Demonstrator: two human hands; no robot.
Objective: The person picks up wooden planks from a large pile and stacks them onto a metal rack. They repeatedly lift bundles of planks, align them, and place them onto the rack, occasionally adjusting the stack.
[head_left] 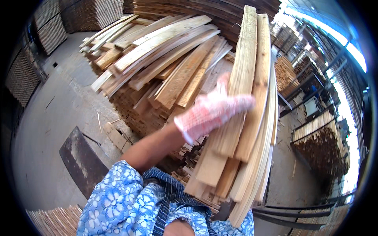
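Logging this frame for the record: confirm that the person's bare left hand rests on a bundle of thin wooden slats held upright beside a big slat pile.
Not quite: the left hand wears a pink knit glove, not bare. It does rest on the upright bundle of thin wooden slats beside the big slat pile, as the head view shows.

The right hand is not visible, hidden somewhere behind the bundle of boards (240, 129). Under the gloved left hand's fingers (232, 103), the boards are covered.
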